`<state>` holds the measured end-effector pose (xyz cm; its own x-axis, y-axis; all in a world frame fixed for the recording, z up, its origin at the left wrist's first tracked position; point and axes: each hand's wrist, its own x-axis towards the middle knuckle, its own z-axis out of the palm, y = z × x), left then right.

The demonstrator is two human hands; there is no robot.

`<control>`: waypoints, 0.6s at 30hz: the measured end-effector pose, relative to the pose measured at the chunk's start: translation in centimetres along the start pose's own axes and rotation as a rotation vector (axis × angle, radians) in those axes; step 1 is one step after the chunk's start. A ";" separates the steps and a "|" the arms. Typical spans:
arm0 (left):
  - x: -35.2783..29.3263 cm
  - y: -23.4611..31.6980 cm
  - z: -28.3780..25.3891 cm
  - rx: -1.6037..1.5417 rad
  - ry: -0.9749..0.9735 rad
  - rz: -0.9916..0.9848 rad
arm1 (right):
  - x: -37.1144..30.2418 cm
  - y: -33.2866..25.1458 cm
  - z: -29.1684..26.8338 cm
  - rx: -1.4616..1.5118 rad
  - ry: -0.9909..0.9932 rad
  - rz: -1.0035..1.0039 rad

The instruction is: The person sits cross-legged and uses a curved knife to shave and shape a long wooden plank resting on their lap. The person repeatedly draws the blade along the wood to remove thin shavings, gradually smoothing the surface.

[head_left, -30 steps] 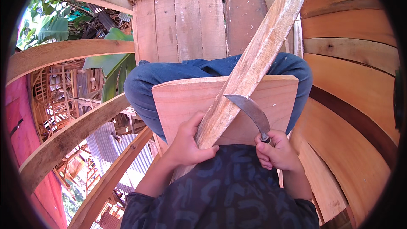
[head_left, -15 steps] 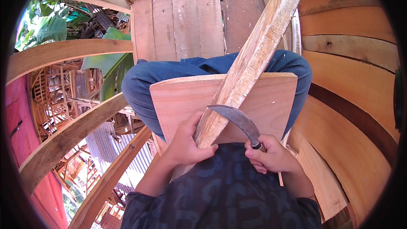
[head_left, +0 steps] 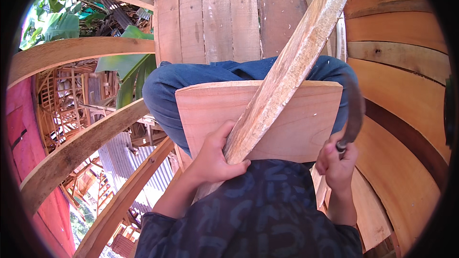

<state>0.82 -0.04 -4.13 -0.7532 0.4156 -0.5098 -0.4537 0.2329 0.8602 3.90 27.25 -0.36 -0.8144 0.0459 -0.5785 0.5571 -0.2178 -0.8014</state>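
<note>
A long, rough wooden beam (head_left: 291, 69) slants from my lap up to the far right, with its near end against my dark shirt. My left hand (head_left: 217, 157) grips the beam near that end, thumb on one side; its other fingers are partly hidden beneath. Across my legs lies a flat wooden board (head_left: 210, 107), and the beam passes over it. To the right of the board, my right hand (head_left: 337, 160) is closed around the handle of a sickle (head_left: 354, 114). The curved blade points upward, apart from the beam and a little blurred.
My crossed legs (head_left: 167, 91) in blue trousers are under the board. A plank wall (head_left: 397, 86) curves close along the right side. Wooden rails (head_left: 86, 141) run along the left, with corrugated metal sheets (head_left: 119, 157) and banana leaves (head_left: 126, 62) beyond. Planks (head_left: 215, 21) stand ahead.
My right hand has swung the sickle away from the beam, up and to the right. The blade has turned upward. My left hand keeps its hold on the beam.
</note>
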 end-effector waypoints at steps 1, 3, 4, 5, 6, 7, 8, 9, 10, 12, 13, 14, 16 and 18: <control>0.2 0.0 0.1 0.000 0.014 0.045 | -0.1 -0.4 0.3 0.038 -0.167 0.179; 0.4 0.0 0.3 -0.002 0.037 0.101 | -0.1 -0.9 1.5 0.110 -0.498 0.540; 0.3 -0.1 0.4 -0.003 0.046 0.111 | 0.2 -0.5 1.7 0.100 -0.474 0.537; 0.4 -0.1 0.5 -0.003 0.054 0.122 | 0.6 0.3 1.7 0.091 -0.449 0.533; 0.3 -0.2 0.5 -0.001 0.065 0.121 | 1.2 0.8 1.8 0.081 -0.448 0.533; 0.3 -0.3 0.5 0.001 0.075 0.121 | 1.5 0.5 1.7 0.225 -0.221 0.407; 0.1 -0.4 0.5 0.004 0.085 0.120 | 1.8 0.0 1.2 0.363 0.007 0.278; -0.2 -0.2 0.3 0.005 0.059 0.057 | 3.0 0.1 -0.3 0.386 0.125 0.133; -0.2 -0.1 0.0 0.006 0.024 0.007 | 4.1 0.1 -1.7 0.406 0.251 -0.026; -0.1 0.1 -0.2 0.020 -0.014 -0.044 | 2.5 -0.4 -2.4 0.271 0.154 -0.082; -0.1 0.2 -0.3 0.034 -0.017 -0.044 | 1.7 -0.5 -2.7 0.201 0.107 -0.108; -0.2 0.1 -0.3 0.046 -0.019 -0.046 | 1.5 -0.5 -2.2 0.200 -0.073 -0.089; -0.1 -0.2 0.1 0.032 0.024 0.042 | 0.4 -0.3 -0.8 0.223 -0.283 0.173; 0.1 -0.5 0.3 0.008 0.054 0.093 | 1.4 0.2 0.7 0.116 -0.531 0.409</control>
<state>1.07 0.18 -4.60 -0.8167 0.3873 -0.4277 -0.3773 0.2025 0.9037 2.80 26.53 -1.23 -0.5275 -0.5413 -0.6548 0.8405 -0.2204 -0.4950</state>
